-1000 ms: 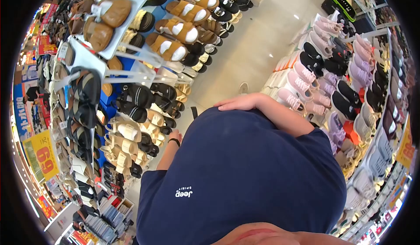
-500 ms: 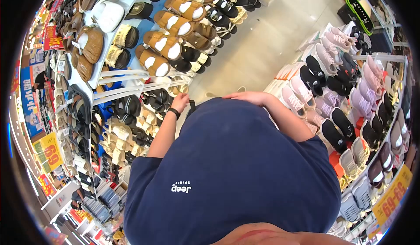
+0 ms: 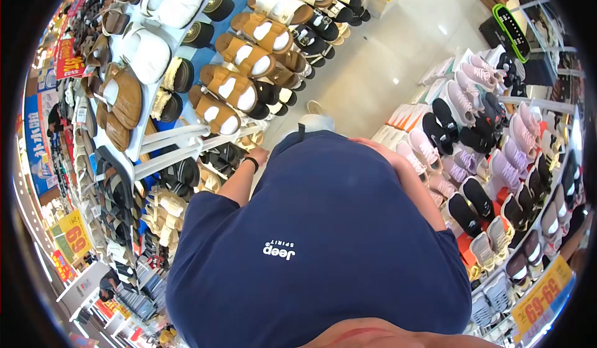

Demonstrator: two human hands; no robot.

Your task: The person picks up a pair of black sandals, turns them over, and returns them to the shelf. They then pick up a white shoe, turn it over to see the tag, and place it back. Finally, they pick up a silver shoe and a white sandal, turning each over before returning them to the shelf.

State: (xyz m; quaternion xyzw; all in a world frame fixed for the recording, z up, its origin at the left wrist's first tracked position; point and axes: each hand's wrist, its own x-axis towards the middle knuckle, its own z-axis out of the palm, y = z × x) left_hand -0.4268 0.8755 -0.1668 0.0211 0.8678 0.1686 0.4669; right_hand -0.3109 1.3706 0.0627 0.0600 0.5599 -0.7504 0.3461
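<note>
Navy T-shirt [image 3: 323,224] occupies the centre and lower frame, right hand [image 3: 369,143] at its upper edge, mostly hidden. Left hand [image 3: 260,155], left of centre, appears below the brown sandals [image 3: 229,82]; finger spread of both hands cannot be determined.

1 navy shirt [image 3: 336,205], 1 wristband [image 3: 252,163], 2 white clogs [image 3: 147,53]

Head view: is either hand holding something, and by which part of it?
No held thing shows in the left hand. For the right hand it cannot be told, because the navy shirt partly hides it.
</note>
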